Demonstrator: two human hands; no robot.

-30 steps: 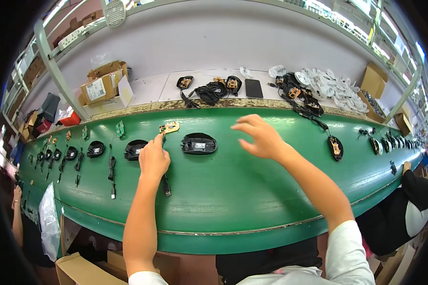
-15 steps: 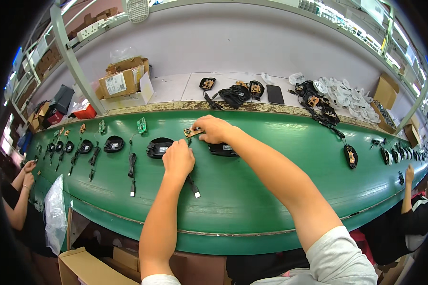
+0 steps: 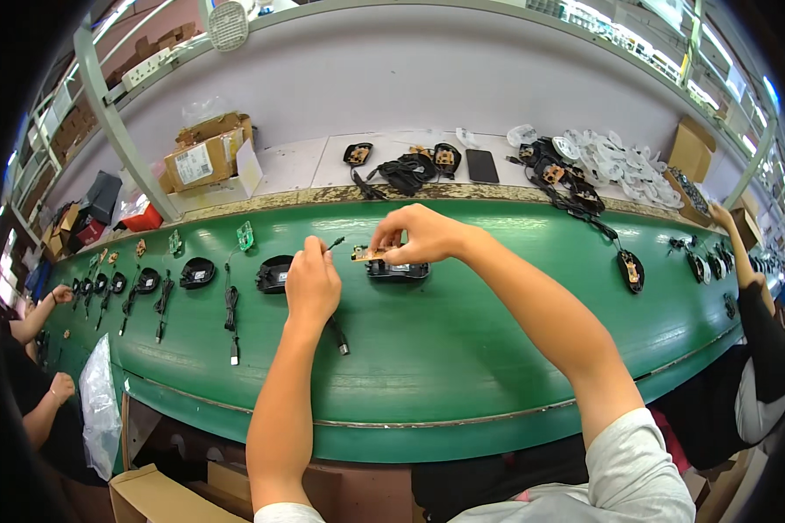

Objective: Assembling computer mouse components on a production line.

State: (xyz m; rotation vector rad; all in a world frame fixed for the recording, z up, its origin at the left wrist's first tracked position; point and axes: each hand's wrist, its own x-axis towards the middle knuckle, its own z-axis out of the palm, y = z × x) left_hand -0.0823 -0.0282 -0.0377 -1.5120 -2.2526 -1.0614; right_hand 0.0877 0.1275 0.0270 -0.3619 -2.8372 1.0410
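Small tan circuit board (image 3: 368, 254) sits pinched in the grip of the right hand (image 3: 419, 234), fingertips closed on its 3 o'clock end, its long axis running 9 to 3 o'clock directly above the black oval plastic mouse base (image 3: 398, 270) on the green belt surface (image 3: 462, 349). At 9 o'clock, just beside the board, the left hand (image 3: 312, 283) is closed on a thin black cable (image 3: 337, 331) whose plug trails toward 6 o'clock; the right hand is nearer the base.

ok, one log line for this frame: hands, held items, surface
left hand: pinches thin black cable | right hand: holds small circuit board over black mouse base | surface: green belt
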